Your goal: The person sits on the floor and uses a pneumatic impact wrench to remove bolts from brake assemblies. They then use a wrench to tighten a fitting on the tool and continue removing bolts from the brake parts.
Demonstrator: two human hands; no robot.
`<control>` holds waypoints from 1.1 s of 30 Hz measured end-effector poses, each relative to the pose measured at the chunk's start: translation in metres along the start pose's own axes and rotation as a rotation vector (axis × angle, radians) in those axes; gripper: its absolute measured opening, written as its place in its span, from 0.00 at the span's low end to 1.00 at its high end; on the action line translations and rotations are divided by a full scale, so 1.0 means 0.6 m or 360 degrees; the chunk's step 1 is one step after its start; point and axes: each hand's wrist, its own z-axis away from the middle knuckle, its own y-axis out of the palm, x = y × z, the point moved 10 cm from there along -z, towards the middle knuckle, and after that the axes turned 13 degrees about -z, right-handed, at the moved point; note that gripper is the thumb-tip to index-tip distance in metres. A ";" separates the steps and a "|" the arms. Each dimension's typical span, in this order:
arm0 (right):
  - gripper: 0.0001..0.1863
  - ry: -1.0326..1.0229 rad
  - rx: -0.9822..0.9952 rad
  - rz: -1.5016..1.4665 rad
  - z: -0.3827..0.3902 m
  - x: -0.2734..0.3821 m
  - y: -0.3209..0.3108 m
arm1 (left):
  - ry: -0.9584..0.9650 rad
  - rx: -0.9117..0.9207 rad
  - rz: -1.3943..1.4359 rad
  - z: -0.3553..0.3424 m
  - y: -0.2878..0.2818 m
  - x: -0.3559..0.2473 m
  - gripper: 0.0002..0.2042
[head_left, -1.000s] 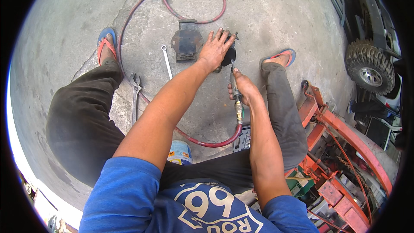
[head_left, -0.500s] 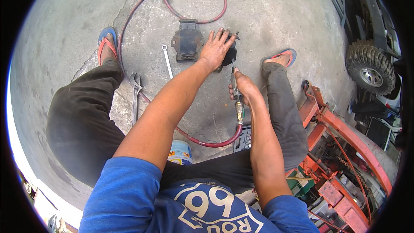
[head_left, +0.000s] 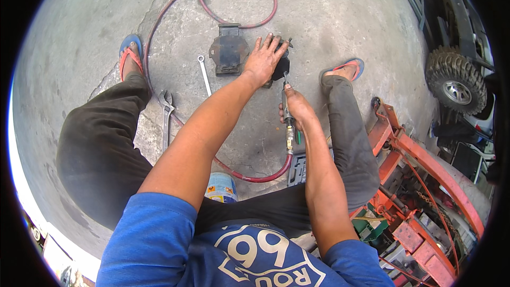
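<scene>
My left hand (head_left: pixel 260 64) lies with stretched, slightly spread fingers on top of a dark metal part (head_left: pixel 283 67), which it partly covers. In my right hand (head_left: pixel 298 105) is a slim air-powered grinder (head_left: pixel 287 109), gripped round its body. Its tip meets or sits very close to the near side of that part; actual contact is hard to make out. From the brass fitting at the tool's rear runs a red air hose (head_left: pixel 255 179). Left of my left hand, a similar black block-shaped metal part (head_left: pixel 229 50) with flanged ends rests on the concrete floor.
A combination wrench (head_left: pixel 204 76) and an adjustable wrench (head_left: pixel 167 114) lie on the left. Close to my body are a blue-and-white bucket (head_left: pixel 222 187) and a grey tool case (head_left: pixel 297 170). An orange-red floor jack (head_left: pixel 425 162) stands at right, below a vehicle tyre (head_left: pixel 456 82).
The grinder's rear end and my right hand have shifted slightly left. My left hand keeps its place on the dark part.
</scene>
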 end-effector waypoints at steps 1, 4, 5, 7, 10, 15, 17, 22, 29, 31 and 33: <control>0.31 -0.0025 -0.0010 0.0004 0.000 0.000 0.001 | -0.0001 -0.0004 -0.0001 0.000 0.000 0.000 0.50; 0.30 -0.0075 -0.0047 0.0048 0.001 -0.002 0.005 | -0.0004 -0.0026 0.0017 0.000 -0.001 0.000 0.50; 0.29 -0.0084 -0.0059 0.0056 0.001 -0.003 0.005 | -0.0004 -0.0035 0.0026 0.000 -0.002 0.001 0.50; 0.29 -0.0106 -0.0079 0.0064 0.001 -0.005 0.005 | -0.0001 -0.0036 0.0037 0.000 -0.001 0.001 0.50; 0.28 -0.0138 -0.0096 0.0069 -0.001 -0.006 0.004 | 0.0002 -0.0037 0.0054 0.001 0.000 0.001 0.50; 0.28 -0.0177 -0.0160 0.0197 -0.003 -0.013 0.005 | -0.0001 -0.0039 0.0048 0.002 -0.003 0.002 0.50; 0.29 -0.0149 -0.0168 0.0210 -0.002 -0.018 0.006 | -0.0004 -0.0025 0.0056 0.002 -0.002 0.002 0.50; 0.28 -0.0181 -0.0227 0.0226 0.002 -0.015 0.002 | 0.0005 -0.0029 0.0025 0.001 -0.002 0.000 0.49; 0.28 -0.0221 -0.0230 0.0264 0.001 -0.015 0.004 | 0.0000 -0.0014 0.0077 0.003 -0.005 0.001 0.49; 0.28 -0.0224 -0.0227 0.0253 -0.001 -0.015 0.004 | 0.0006 -0.0010 0.0065 0.003 -0.006 0.001 0.49; 0.28 -0.0225 -0.0224 0.0250 -0.003 -0.016 0.003 | 0.0005 -0.0024 0.0062 0.003 -0.008 0.001 0.49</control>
